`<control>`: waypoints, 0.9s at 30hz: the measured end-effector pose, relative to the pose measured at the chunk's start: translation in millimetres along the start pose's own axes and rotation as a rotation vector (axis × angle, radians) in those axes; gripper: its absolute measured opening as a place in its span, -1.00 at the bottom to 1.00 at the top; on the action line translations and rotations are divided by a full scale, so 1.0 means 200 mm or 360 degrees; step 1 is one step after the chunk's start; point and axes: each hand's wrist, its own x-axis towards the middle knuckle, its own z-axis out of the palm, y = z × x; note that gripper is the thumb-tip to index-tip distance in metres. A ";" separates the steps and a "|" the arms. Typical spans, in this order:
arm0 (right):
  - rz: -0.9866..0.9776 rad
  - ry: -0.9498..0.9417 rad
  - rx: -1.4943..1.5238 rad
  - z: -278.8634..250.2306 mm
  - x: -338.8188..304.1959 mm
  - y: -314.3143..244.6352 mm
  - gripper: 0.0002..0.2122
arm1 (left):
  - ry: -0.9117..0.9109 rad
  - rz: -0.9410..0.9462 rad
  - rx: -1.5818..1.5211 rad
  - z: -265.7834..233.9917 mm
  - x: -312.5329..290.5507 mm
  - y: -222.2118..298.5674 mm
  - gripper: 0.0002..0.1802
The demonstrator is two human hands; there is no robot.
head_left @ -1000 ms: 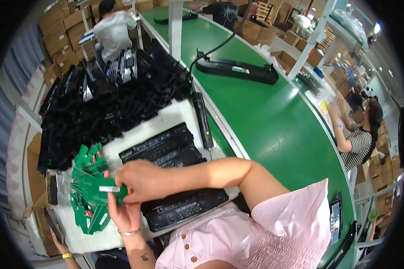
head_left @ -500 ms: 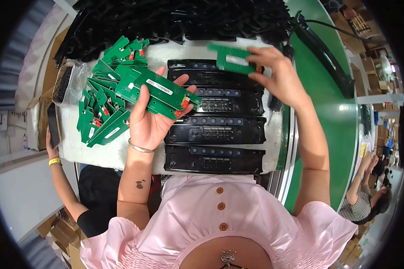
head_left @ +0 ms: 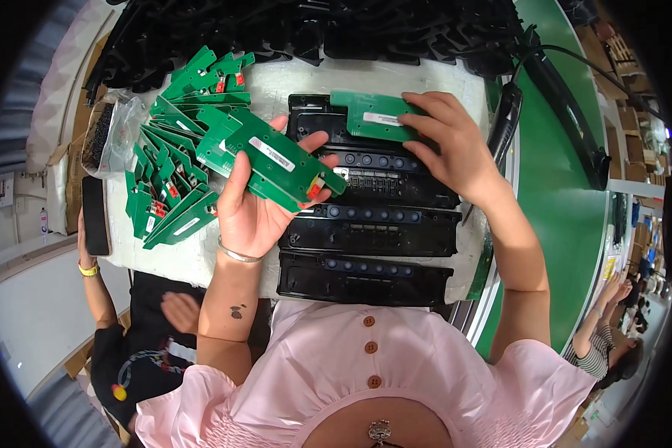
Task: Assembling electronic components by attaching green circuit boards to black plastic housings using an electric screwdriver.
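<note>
My left hand is closed around a small stack of green circuit boards, each with a white label and a red connector at one end. With my right hand I grip the right end of another green circuit board. That board lies over the farthest of several black plastic housings, covering much of it; whether it is seated I cannot tell. The nearer black housings lie in a column, each with a row of round buttons. Beside my left hand spreads a pile of loose circuit boards.
Black plastic parts are heaped along the far edge. A black tool with a cable lies right, by the green surface. At left, a box holds dark bits. A co-worker's hand touches a dark flat object.
My right hand has brought its board slightly down and left over the farthest housing, holding it steadier. The housings appear slightly shifted in view. A co-worker's second hand has appeared at lower left.
</note>
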 end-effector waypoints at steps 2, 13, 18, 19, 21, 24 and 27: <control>0.0005 0.0102 0.0147 -0.05 0.01 -0.07 -0.71 | 0.0053 0.0039 0.0065 0.03 -0.02 0.00 -0.40; -0.0014 0.0231 0.0768 0.05 0.08 -0.32 -0.83 | 0.0060 0.0170 0.0174 0.02 -0.03 -0.13 -0.28; -0.0205 0.0175 0.0207 0.22 0.17 -0.01 -0.91 | -0.0014 0.0147 0.0072 -0.03 -0.02 -0.09 -0.33; -0.0209 -0.0012 0.0011 0.23 0.18 -0.01 -0.89 | -0.0011 0.0154 0.0068 -0.03 -0.03 -0.08 -0.33; -0.0217 -0.0205 -0.0185 0.24 0.18 -0.03 -0.88 | -0.0019 0.0099 0.0154 -0.04 -0.03 -0.08 -0.32; -0.0466 -0.0132 -0.0438 0.24 0.18 -0.05 -0.85 | -0.0017 0.0115 0.0120 -0.03 -0.03 -0.08 -0.32; -0.0545 -0.0118 -0.0579 0.26 0.20 -0.07 -0.86 | -0.0029 0.0095 0.0089 -0.03 -0.02 -0.07 -0.33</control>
